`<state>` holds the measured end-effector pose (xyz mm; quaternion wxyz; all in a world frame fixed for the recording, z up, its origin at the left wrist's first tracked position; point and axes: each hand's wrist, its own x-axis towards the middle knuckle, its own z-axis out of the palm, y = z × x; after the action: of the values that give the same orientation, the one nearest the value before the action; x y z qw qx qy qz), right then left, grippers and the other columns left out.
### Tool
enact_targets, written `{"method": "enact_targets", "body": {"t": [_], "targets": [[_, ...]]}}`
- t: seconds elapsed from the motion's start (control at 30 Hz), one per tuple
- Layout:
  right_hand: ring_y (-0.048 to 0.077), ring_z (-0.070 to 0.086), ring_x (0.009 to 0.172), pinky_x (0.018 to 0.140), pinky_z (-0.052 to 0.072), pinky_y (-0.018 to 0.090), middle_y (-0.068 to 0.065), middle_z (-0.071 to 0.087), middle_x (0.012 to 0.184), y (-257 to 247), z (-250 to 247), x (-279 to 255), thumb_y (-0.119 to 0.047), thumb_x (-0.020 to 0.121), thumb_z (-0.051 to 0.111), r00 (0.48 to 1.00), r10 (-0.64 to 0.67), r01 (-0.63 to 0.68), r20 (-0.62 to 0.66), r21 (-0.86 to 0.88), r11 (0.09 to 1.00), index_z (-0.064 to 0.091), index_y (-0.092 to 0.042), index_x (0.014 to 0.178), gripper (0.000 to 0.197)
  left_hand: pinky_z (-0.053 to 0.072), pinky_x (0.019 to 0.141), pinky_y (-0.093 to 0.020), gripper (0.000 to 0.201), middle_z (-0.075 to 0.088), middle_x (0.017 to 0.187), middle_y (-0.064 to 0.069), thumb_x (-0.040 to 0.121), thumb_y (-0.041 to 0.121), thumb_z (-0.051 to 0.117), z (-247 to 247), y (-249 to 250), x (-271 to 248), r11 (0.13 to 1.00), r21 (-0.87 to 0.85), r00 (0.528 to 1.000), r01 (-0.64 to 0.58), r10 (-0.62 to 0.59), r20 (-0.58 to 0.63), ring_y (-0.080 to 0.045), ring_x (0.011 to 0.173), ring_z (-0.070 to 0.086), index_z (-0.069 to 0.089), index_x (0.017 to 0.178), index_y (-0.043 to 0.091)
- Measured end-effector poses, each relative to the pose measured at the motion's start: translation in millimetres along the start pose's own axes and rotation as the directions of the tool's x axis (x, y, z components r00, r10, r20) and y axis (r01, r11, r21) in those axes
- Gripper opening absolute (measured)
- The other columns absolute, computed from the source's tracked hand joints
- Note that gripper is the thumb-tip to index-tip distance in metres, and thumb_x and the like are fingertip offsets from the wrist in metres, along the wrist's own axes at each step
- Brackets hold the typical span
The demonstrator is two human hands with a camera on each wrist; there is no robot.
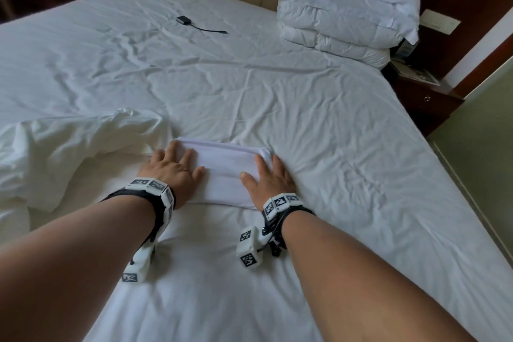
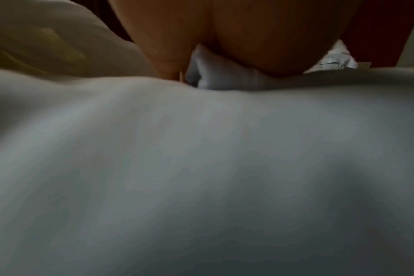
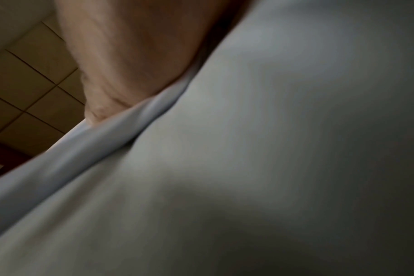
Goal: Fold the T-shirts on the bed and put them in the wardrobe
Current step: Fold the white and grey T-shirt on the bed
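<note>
A white T-shirt (image 1: pixel 227 172), folded into a small rectangle, lies on the white bed sheet (image 1: pixel 305 133) near its front edge. My left hand (image 1: pixel 175 164) lies flat on the shirt's left end, fingers straight. My right hand (image 1: pixel 268 172) rests flat on its right end, thumb on the cloth. Neither hand grips anything. In the left wrist view the palm (image 2: pixel 260 37) presses on the folded edge (image 2: pixel 220 78). The right wrist view shows the palm (image 3: pixel 135 56) on the shirt's layered edge (image 3: pixel 106 142). No wardrobe is in view.
A crumpled heap of white cloth (image 1: pixel 69 153) lies just left of the shirt. A black adapter with a cable (image 1: pixel 183 20) lies mid-bed. A folded duvet and pillow (image 1: pixel 347 8) are stacked at the headboard, and a dark nightstand (image 1: pixel 424 103) stands to the right of the bed.
</note>
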<state>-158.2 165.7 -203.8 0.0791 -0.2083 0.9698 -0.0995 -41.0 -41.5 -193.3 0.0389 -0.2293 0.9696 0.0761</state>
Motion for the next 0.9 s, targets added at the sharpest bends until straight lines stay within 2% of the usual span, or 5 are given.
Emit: {"method": "enact_targets", "body": {"t": [0.17,0.27,0.5,0.73,0.9], "targets": [[0.035,0.034,0.137,0.114,0.030,0.045,0.010,0.031,0.154,-4,-12,-1,-0.076,0.087,0.045,0.998,0.066,-0.066,0.009,0.011,0.998,0.021,-0.042,0.155,0.080,0.038,0.108,-0.042,0.046,0.035,0.139,-0.015,0.098,0.061,0.029,-7,5,-1,0.994,-0.075,0.996,0.078,-0.076,0.037,-0.043,0.120,0.045,0.042,0.137,0.041],[0.036,0.046,0.129,0.109,0.041,0.043,0.010,0.032,0.145,-5,-21,6,-0.073,0.082,0.058,0.988,0.100,-0.117,0.116,0.145,0.982,0.023,-0.043,0.153,0.085,0.041,0.107,-0.042,0.045,0.038,0.131,-0.015,0.096,0.062,0.034,-8,2,4,0.968,-0.203,0.989,0.146,-0.142,0.034,-0.044,0.117,0.052,0.043,0.137,0.043],[0.034,0.052,0.130,0.107,0.045,0.041,0.011,0.045,0.149,-2,-34,15,-0.064,0.083,0.062,0.963,0.090,-0.161,0.254,0.275,0.948,0.017,-0.045,0.156,0.088,0.036,0.111,-0.048,0.078,0.026,0.154,-0.026,0.096,0.066,0.040,-18,6,21,0.844,-0.414,0.940,0.341,-0.307,0.149,-0.047,0.132,0.046,0.006,0.158,0.033],[0.031,0.057,0.121,0.101,0.046,0.037,0.004,0.047,0.153,11,-27,12,-0.042,0.098,0.043,0.977,0.049,-0.132,0.209,0.406,0.904,0.018,-0.047,0.156,0.063,0.045,0.086,-0.037,0.068,0.061,0.127,-0.023,0.091,0.059,0.060,-11,8,23,0.811,-0.439,0.922,0.387,-0.352,0.163,-0.041,0.113,0.060,0.047,0.130,0.005],[0.026,0.047,0.138,0.107,0.039,0.030,0.001,0.039,0.160,16,-22,7,-0.031,0.100,0.045,0.984,0.043,-0.124,0.174,0.486,0.865,0.027,-0.040,0.157,0.060,0.047,0.092,-0.038,0.064,0.064,0.119,-0.024,0.088,0.052,0.068,-8,6,19,0.749,-0.546,0.925,0.375,-0.345,0.161,-0.040,0.108,0.062,0.051,0.124,0.003]]}}
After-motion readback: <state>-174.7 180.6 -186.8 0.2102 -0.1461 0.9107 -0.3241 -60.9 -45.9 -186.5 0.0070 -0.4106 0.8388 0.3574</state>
